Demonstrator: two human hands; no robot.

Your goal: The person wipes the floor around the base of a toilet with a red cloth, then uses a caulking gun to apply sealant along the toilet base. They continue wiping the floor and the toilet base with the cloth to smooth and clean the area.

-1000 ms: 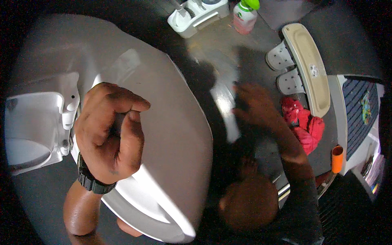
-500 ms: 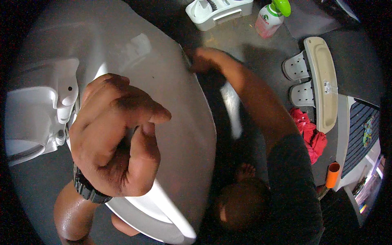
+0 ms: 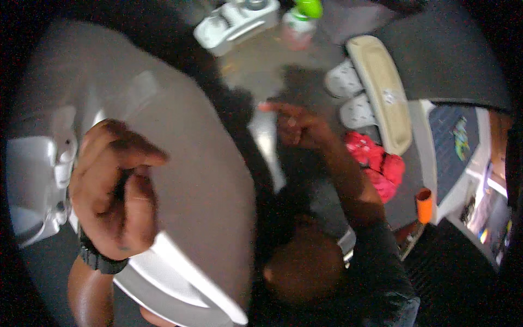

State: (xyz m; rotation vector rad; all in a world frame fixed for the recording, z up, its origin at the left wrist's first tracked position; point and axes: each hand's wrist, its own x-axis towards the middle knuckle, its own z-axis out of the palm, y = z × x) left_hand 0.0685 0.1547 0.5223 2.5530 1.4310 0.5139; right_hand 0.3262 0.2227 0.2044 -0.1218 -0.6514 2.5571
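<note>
My left hand (image 3: pixel 113 191), with a black watch at the wrist, is curled over a large grey moulded piece (image 3: pixel 201 180) with a white curved rim (image 3: pixel 196 289). Thumb and forefinger are pinched; whatever they may hold is hidden. Left of it sits a white hinged plastic part (image 3: pixel 34 185). My right hand (image 3: pixel 294 125), blurred, reaches over the dark gap right of the grey piece, forefinger stretched out, others partly bent, nothing visible in it. Below it a rounded bare shape (image 3: pixel 305 261), apparently my knee, is in shadow.
A white caddy (image 3: pixel 234 27) and spray bottle (image 3: pixel 299 32) stand at the top. A long beige tray (image 3: pixel 397 128) lies beside white perforated clogs (image 3: pixel 348 82). Red cloth (image 3: pixel 376 171), an orange cylinder (image 3: pixel 424 207) and a grey ribbed panel (image 3: pixel 447 141) are at the right.
My right hand went up-left to the grey piece's edge, then drew back down-right, forefinger now extended. The surroundings have shifted left in view; my left hand stays curled.
</note>
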